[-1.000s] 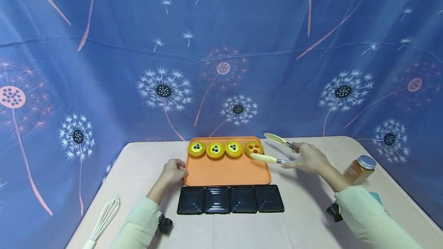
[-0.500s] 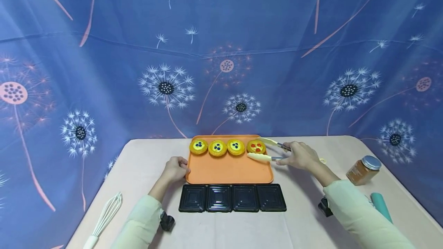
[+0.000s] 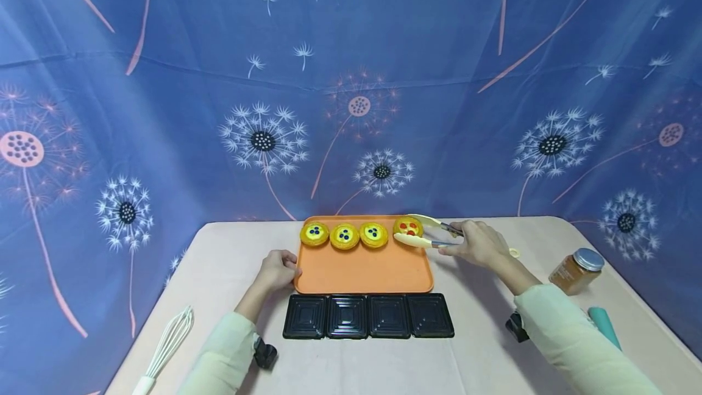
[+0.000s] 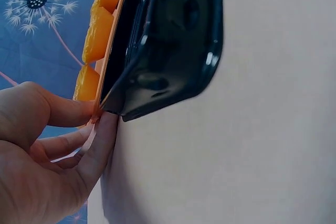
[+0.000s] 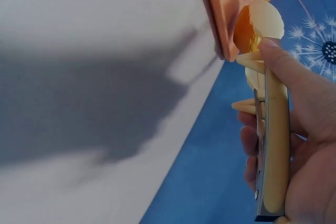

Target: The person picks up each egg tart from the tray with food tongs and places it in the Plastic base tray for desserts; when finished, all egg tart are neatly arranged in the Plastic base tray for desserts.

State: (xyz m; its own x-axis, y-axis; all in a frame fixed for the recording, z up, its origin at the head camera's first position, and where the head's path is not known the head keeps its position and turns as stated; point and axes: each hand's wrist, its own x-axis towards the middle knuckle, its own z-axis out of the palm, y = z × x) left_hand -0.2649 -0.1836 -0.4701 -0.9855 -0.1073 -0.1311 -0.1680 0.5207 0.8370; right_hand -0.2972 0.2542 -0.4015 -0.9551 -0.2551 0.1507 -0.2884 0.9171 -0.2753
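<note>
My left hand holds the left rim of the orange tray, thumb on top and fingers at the edge in the left wrist view. With my right hand I grip a pair of cream-tipped tongs. Their tips are closed around the sides of an egg tart with red pieces at the tray's back right corner. To its left on the tray stand three tarts with blue dots, the nearest of them a yellow tart.
Several square black plastic trays lie in a row along the orange tray's front edge. At left is a whisk. A jar with a silver lid and a teal cylinder are at right. A blue curtain hangs behind the table.
The tongs have moved left over the red-topped tart and narrowed around it. That tart has shifted slightly up and right from its place in the row. My left hand stays at the tray.
</note>
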